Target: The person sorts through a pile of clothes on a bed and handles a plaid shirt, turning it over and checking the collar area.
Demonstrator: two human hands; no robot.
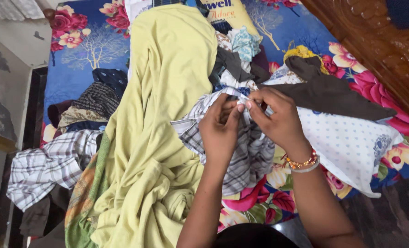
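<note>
The fingers point(241, 106) of both hands pinch the top edge of a grey-and-white checked shirt point(248, 156), thumbs and fingertips meeting close together at what looks like the collar or placket. The left hand point(220, 131) grips from the near-left, the right hand point(278, 121), with bangles at its wrist, from the right; both are clenched on the cloth. The shirt hangs crumpled below them at the middle of the bed point(82, 55), over the floral sheet. It looks light, thin and limp, so it should sag wherever it is unsupported; a seamed edge such as the collar or shoulders seems the firmest place to hold.

Just left lies a big yellow-green cloth point(163, 138), partly touching the shirt. Just right sit a white dotted cloth point(347, 142) and a dark brown garment point(333, 94). Farther back is a heap of mixed clothes point(239, 50); at far left another checked garment point(43, 167) spills off the edge.
</note>
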